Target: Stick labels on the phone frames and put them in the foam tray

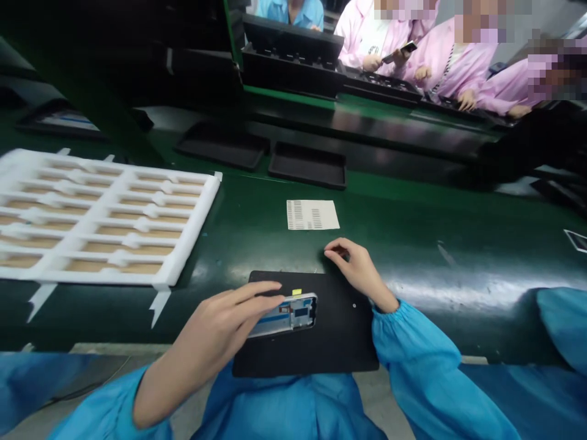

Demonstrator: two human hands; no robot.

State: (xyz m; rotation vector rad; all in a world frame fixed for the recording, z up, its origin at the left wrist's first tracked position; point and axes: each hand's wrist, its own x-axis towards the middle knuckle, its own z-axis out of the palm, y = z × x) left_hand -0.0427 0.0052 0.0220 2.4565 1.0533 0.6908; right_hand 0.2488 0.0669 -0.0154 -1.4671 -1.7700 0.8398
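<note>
A phone frame [293, 313] with blue and white parts inside lies on a black mat [334, 336] at the near edge of the green conveyor belt. My left hand [220, 330] rests on its left half, fingers stretched flat along it. My right hand [355, 269] sits at the mat's far right corner with thumb and forefinger pinched together on something too small to make out. A small yellow tab [296, 291] lies on the mat just beyond the frame.
A white foam tray [192, 244] with several slots lies to the left. A white sheet of small labels [312, 214] lies on the belt ahead. Black trays [307, 165] sit further back. People in pink coats [440, 61] work across the line.
</note>
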